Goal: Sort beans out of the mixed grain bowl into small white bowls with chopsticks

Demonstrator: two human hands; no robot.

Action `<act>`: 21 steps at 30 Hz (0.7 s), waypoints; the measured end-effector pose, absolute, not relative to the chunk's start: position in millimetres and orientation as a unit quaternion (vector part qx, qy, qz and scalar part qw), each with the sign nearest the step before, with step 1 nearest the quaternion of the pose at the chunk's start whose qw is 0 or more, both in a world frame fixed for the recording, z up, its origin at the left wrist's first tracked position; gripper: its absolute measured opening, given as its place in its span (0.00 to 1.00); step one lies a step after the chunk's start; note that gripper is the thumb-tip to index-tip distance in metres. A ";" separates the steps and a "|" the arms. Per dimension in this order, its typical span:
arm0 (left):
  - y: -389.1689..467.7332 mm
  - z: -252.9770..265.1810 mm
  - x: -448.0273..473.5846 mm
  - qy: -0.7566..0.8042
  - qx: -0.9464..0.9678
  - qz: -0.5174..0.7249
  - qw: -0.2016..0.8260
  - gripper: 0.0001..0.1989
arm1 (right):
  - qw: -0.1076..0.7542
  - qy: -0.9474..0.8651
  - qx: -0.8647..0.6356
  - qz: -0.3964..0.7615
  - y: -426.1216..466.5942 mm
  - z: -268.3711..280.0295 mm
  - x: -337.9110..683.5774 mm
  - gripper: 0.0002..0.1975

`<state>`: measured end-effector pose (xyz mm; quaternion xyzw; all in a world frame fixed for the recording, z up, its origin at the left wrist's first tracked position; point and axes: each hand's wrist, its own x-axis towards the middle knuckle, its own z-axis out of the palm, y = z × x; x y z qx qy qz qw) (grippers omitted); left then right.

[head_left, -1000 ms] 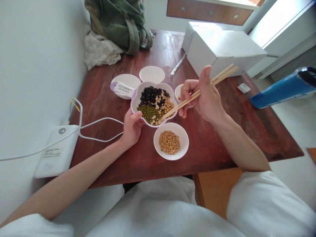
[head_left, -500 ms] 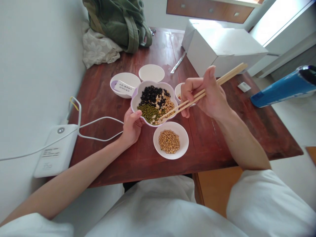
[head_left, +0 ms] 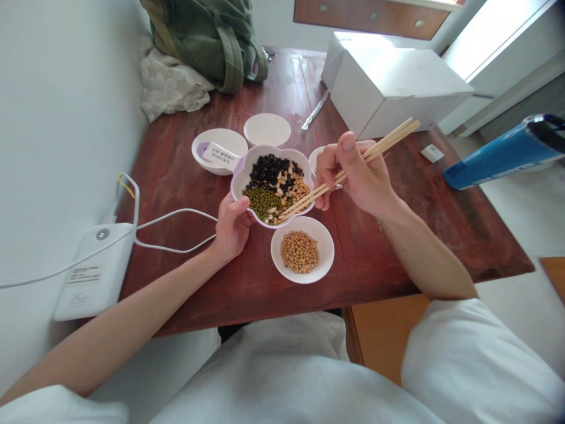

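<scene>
My left hand (head_left: 233, 227) grips the near left rim of a scalloped, purple-edged bowl (head_left: 238, 179), thumb over the edge. Inside it lie black beans (head_left: 268, 171), green mung beans (head_left: 263, 200), yellow soybeans (head_left: 302, 189) and some pale pieces. Pinched in my right hand (head_left: 353, 171) is a pair of wooden chopsticks (head_left: 388, 140); their tips reach down among the beans at the bowl's near side. Just below that bowl, a round white bowl (head_left: 324, 259) contains soybeans (head_left: 299, 252). My right hand partly covers a small white bowl (head_left: 314, 158).
Behind the scalloped bowl are a white bowl (head_left: 267, 129) and another bowl (head_left: 203, 138) with a printed label (head_left: 219, 155). A white box (head_left: 397, 76), green bag (head_left: 198, 41), blue bottle (head_left: 494, 156), plug adapter (head_left: 431, 153) and white power bank (head_left: 95, 271) with cable surround the workspace.
The chopsticks have swung to a slightly lower angle, and their tips have come closer together. My right hand has shifted slightly left. My left hand keeps its hold on the bowl.
</scene>
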<state>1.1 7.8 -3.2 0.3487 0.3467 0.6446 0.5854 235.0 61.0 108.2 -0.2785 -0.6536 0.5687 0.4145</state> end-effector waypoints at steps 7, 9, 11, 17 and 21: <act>9.8 -2.8 3.3 0.353 0.319 0.661 0.580 0.17 | 0.522 -0.649 -0.244 0.496 72.5 119.4 249.2 0.39; 9.3 -1.4 3.9 0.362 0.316 0.662 0.575 0.15 | 0.568 -0.649 -0.246 0.441 81.3 125.1 254.4 0.42; 9.1 -0.4 4.2 0.368 0.311 0.664 0.572 0.14 | 0.599 -0.640 -0.277 0.394 90.5 131.8 261.5 0.43; 9.4 -0.3 5.0 0.377 0.295 0.669 0.569 0.13 | 0.656 -0.593 -0.382 0.268 116.4 141.3 292.0 0.43; 9.3 1.3 6.0 0.370 0.289 0.683 0.559 0.12 | 0.582 -0.628 -0.444 0.265 125.9 127.8 300.2 0.45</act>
